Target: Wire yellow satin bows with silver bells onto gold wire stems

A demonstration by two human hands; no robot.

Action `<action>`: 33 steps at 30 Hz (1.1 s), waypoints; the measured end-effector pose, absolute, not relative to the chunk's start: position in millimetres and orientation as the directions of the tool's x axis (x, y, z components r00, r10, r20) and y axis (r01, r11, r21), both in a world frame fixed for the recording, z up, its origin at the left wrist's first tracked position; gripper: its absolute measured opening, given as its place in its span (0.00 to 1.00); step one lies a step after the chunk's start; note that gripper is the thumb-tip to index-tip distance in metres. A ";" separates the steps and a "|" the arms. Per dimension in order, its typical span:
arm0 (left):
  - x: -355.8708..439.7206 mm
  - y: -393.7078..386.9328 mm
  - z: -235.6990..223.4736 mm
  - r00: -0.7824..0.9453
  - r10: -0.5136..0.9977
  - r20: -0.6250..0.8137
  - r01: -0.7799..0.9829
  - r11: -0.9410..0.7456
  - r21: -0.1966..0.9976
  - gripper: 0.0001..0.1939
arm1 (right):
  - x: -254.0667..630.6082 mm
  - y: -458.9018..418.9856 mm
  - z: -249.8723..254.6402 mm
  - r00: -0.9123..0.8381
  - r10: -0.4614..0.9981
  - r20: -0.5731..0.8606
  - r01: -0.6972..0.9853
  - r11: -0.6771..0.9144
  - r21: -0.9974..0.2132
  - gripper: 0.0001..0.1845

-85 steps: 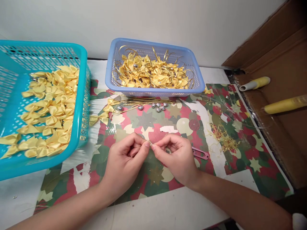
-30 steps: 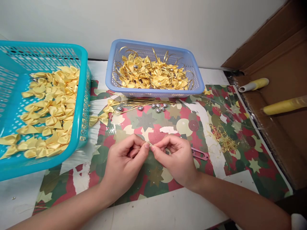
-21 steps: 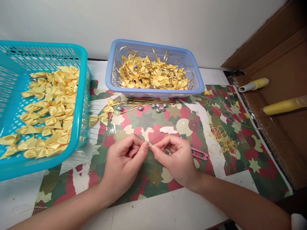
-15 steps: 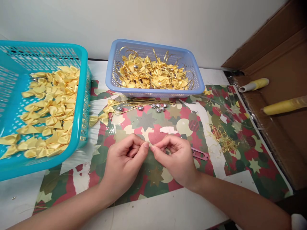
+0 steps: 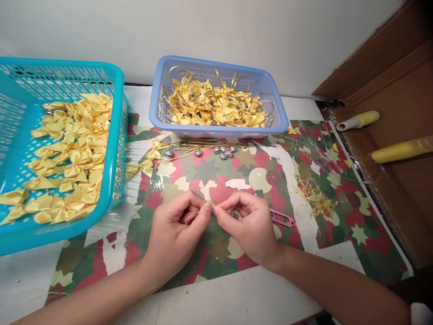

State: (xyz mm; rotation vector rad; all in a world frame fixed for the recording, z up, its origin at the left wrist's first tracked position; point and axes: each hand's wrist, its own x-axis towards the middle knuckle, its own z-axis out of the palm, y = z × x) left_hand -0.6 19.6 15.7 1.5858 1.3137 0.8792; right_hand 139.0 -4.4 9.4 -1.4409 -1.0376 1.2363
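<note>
While the left hand and right hand meet above the red-and-green star-patterned sheet on the white desk, their fingers pinch a thin, pale thread-like strand, with no visible gap (any knot is too fine to tell). The light-blue perforated plastic basket seems to hold finished yellow satin bows with silver beads and looped gold cords, whereas the plain yellow satin bows in the turquoise plastic basket, straight gold cords and loose silver beads look unjoined.

Pale wall behind white tabletop; brown cardboard at right, light dimmer there.
</note>
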 end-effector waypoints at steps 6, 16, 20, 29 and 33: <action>-1.9 19.9 16.3 0.221 0.975 0.016 0.372 -0.099 0.923 0.13 | 138.9 -4.8 9.2 0.134 0.973 -0.188 0.001 -0.190 -0.982 0.08; -0.5 20.4 15.3 0.213 0.977 0.022 0.375 -0.103 0.921 0.13 | 139.6 -5.1 7.9 0.130 0.975 -0.183 0.012 -0.186 -0.983 0.08; -2.1 20.2 15.6 0.206 0.978 0.014 0.380 -0.093 0.920 0.14 | 139.5 -4.8 7.3 0.131 0.975 -0.179 0.013 -0.183 -0.983 0.08; -2.5 18.8 15.3 0.214 0.977 0.016 0.383 -0.099 0.919 0.13 | 139.7 -5.7 7.1 0.135 0.978 -0.157 0.024 -0.162 -0.986 0.08; -2.2 19.3 15.4 0.228 0.973 0.029 0.383 -0.117 0.916 0.13 | 140.0 -5.6 7.4 0.132 0.979 -0.154 0.018 -0.158 -0.987 0.08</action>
